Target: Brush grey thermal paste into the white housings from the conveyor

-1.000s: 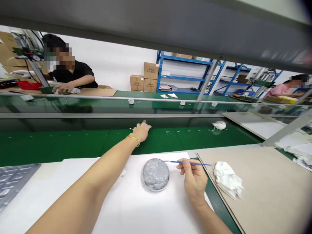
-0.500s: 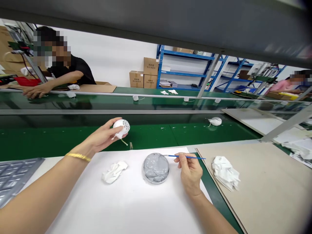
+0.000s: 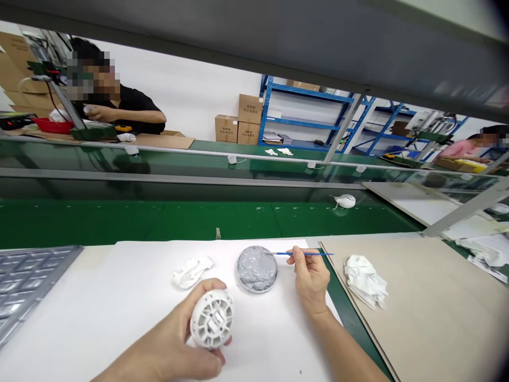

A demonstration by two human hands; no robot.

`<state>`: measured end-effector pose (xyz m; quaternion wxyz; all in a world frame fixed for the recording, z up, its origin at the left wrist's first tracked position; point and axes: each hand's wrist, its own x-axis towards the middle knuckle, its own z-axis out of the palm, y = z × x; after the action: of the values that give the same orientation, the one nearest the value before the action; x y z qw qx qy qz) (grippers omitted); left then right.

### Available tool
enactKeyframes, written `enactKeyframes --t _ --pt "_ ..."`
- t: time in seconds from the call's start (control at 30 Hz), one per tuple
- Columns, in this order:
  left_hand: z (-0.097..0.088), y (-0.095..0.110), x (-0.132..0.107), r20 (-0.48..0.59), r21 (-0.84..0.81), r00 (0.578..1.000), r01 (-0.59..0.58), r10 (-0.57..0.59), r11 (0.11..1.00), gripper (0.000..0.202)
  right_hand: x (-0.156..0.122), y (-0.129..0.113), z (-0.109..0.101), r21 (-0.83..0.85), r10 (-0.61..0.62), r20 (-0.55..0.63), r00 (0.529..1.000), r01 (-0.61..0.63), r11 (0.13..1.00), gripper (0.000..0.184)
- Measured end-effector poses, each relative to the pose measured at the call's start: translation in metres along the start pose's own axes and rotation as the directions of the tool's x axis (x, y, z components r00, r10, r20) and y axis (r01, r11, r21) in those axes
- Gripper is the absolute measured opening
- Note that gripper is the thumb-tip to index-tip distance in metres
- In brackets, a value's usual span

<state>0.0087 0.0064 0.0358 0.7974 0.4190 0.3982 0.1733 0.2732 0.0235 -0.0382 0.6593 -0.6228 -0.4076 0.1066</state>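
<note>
A round white plastic housing (image 3: 212, 320) with a ribbed, slotted face is gripped in my left hand (image 3: 181, 339), low over the white paper (image 3: 135, 302). Its ribbed side faces up toward me. Between thumb and fingers, my right hand (image 3: 312, 278) pinches a thin blue paintbrush (image 3: 308, 253). The brush's tip rests at the right edge of the grey paste in a shallow round dish (image 3: 257, 269). Left of the dish lies a crumpled white tissue (image 3: 193, 272).
Another crumpled tissue (image 3: 365, 281) sits on the beige board (image 3: 437, 297) at right. A grey plastic tray (image 3: 32, 286) lies at left. Beyond runs a green conveyor (image 3: 199, 217) carrying a white housing (image 3: 345, 201). A co-worker (image 3: 135, 109) sits across it; a shelf hangs overhead.
My left hand has come back from over the conveyor, bringing the white housing down above the paper, ribbed face now toward me. The brush stays at the dish. The co-worker's hand has risen.
</note>
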Motion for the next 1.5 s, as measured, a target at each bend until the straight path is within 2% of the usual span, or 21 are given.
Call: enactKeyframes --t 0.13,0.23,0.4,0.53,0.73,1.0,1.17,1.33,1.5 --pt "0.018 -0.012 0.008 -0.014 0.241 1.0 -0.015 0.019 0.97 0.062 0.001 -0.003 0.0 0.053 0.096 -0.017 0.995 -0.095 0.994 0.035" --pt "0.023 -0.013 0.011 -0.076 0.396 0.995 -0.024 0.059 0.918 0.058 0.003 -0.007 0.001 0.1 0.181 -0.031 0.983 -0.177 0.979 0.038" --pt "0.024 -0.009 0.011 -0.144 0.436 0.988 0.022 0.046 0.9 0.072 0.007 -0.01 0.001 0.247 0.343 -0.049 0.938 -0.322 0.914 0.04" --pt "0.021 -0.012 0.011 -0.176 0.436 0.98 -0.008 0.095 0.9 0.067 0.01 -0.009 0.001 0.382 0.441 -0.04 0.897 -0.394 0.836 0.042" --pt "0.022 -0.015 0.013 -0.232 0.54 0.957 -0.024 0.177 0.841 0.065 0.009 -0.014 0.001 0.457 0.534 0.009 0.846 -0.478 0.75 0.043" --pt "0.025 -0.014 0.016 -0.228 0.677 0.947 -0.015 0.228 0.736 0.057 0.006 -0.018 0.0 0.504 0.588 0.06 0.807 -0.533 0.68 0.044" --pt "0.026 -0.013 0.016 -0.257 0.683 0.932 -0.012 0.256 0.731 0.055 0.005 -0.02 -0.001 0.527 0.606 0.085 0.791 -0.552 0.647 0.044" --pt "0.026 -0.012 0.017 -0.244 0.697 0.921 -0.05 0.303 0.716 0.053 0.003 -0.022 -0.001 0.531 0.611 0.094 0.786 -0.559 0.637 0.043" --pt "0.023 -0.011 0.019 -0.289 0.674 0.919 -0.003 0.267 0.739 0.055 -0.001 -0.029 -0.001 0.542 0.614 0.13 0.778 -0.574 0.614 0.04"
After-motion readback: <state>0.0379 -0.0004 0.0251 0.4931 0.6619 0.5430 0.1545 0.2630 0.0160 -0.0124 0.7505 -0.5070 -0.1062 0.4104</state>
